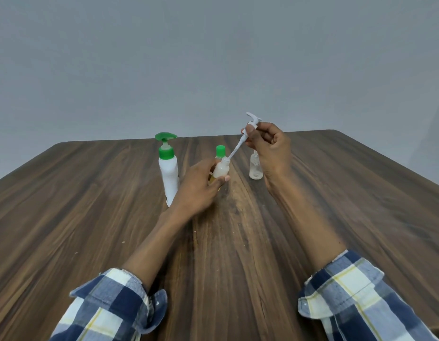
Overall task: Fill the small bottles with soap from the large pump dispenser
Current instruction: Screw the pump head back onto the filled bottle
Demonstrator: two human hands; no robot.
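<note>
Plaid sleeves nearest; left hand grip around small bottle, right hand pinching white pump.

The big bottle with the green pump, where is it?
In the head view, the big bottle stands on the wooden table, left of centre, just behind and beside the left hand.

No text, label or number can be read on the bottles or anywhere else in view.
</note>
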